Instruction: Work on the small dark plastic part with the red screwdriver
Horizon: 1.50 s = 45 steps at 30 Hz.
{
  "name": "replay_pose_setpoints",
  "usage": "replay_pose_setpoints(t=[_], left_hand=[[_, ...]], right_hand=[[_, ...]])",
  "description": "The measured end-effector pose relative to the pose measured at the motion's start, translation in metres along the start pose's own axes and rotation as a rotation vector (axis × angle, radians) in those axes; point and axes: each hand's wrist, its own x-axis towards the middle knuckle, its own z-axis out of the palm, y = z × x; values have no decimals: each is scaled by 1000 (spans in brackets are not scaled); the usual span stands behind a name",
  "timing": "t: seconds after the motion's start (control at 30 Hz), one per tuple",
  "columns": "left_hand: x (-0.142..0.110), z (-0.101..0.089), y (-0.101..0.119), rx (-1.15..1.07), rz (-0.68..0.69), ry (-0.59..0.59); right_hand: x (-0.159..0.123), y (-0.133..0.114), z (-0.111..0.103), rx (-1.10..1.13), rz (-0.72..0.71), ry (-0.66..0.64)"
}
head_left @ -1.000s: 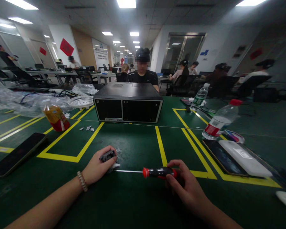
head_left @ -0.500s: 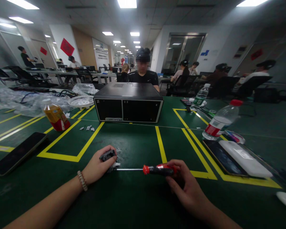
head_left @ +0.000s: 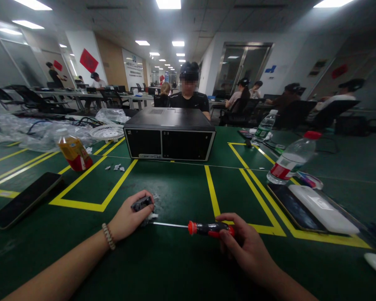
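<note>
Hands number 2: 1 left hand and 1 right hand. Add 1 screwdriver, 1 small dark part and 1 beaded bracelet. Bottles come to 3: 1 orange-and-red bottle, 1 red-capped bottle and 1 green-labelled bottle. At least 2 phones are countable, 1 left-edge phone and 1 right-side phone, plus 1 flat white object. There is 1 computer case and 1 white basket. Red wall squares total at least 3. Seated people on the right make 4; 1 person sits opposite.
</note>
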Motion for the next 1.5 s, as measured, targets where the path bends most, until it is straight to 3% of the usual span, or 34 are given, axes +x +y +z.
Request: replay_pose_setpoints(t=[0.47,0.93,1.27,1.5], left_hand=[[0,-1,0,-5,-1,-12],[0,1,1,-4,20,-7],[0,3,2,-21,14,-7],[0,2,0,-35,-11,-30]], right_hand=[[-1,-2,-2,-78,-106,51],[1,-1,1,-54,-11,-14],[-2,-5,-1,-104,-22,82],[-6,-7,-2,-84,-59,74]])
